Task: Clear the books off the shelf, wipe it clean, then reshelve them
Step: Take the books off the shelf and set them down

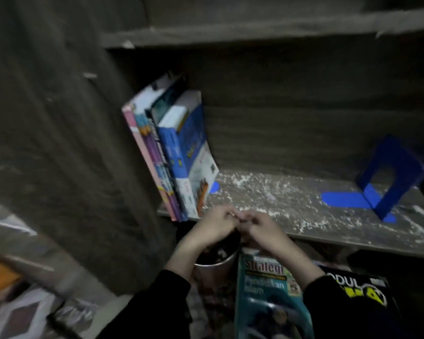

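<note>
Books [179,152] lean on shelf [304,206], likely light, slick; take by spines; left hand [216,223], right hand [260,228] curled together, grip contents unclear.

Below the shelf [304,206], we wear a black left sleeve [157,302] and a black right sleeve [340,311], each ending at the wrist; left hand [214,225] and right hand [261,230] are bare.

Your left hand [213,226] and your right hand [261,228] are up close together, touching at the fingertips. The fingers of both curl in. Too blurry to see if they pinch anything. Black sleeves [157,304] cover your arms.
</note>
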{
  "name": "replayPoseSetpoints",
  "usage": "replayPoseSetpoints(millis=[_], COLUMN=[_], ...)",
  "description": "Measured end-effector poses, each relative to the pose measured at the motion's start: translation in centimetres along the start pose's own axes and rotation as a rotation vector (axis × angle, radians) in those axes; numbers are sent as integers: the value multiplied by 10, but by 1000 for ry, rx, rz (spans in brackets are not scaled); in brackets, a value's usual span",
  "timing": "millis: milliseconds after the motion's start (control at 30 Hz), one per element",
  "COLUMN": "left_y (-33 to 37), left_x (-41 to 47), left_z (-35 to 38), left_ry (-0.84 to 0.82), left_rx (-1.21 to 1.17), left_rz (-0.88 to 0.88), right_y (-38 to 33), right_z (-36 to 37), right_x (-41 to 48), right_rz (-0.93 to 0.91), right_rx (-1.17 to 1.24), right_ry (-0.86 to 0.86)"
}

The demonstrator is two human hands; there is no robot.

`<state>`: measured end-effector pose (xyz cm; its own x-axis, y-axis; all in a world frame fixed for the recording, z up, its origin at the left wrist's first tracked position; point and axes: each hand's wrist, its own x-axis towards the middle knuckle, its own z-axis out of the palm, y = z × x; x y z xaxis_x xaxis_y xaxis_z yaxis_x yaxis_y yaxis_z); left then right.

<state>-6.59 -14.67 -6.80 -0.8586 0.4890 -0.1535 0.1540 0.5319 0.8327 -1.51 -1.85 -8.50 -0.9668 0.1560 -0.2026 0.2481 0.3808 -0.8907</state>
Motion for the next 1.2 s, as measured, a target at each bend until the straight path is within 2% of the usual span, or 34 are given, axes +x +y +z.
replayPoseSetpoints(millis=[133,200,333,467,567,700,800,900,1067,1200], left_y=[51,74,88,82,82,92,99,101,87,70], left_x=[-31,-48,-58,-49,-47,-44,-39,-30,-6,6], left_z=[-78,-100,-108,-110,-107,-101,-92,-85,-83,-83], left_ry=[578,752,696,649,639,666,709,703,632,726], left_rx=[172,275,539,614,616,797,883,863,545,520], left_rz=[173,179,51,-40,-54,-47,-7,20,105,122], right_y=[-84,-109,-134,-139,-136,-133,-126,-118,-114,-105], right_z=[17,26,36,38,36,39,45,40,26,25], right_x=[14,20,25,26,25,21,24,26,19,27], right_rz=[-182,-222,-242,-222,-228,-277,-342,-340,-305,-278], right_rx=[46,45,52,45,22,14,64,104,46,-14], right_ry=[35,24,28,6,-22,-38,19,35,-75,-107])
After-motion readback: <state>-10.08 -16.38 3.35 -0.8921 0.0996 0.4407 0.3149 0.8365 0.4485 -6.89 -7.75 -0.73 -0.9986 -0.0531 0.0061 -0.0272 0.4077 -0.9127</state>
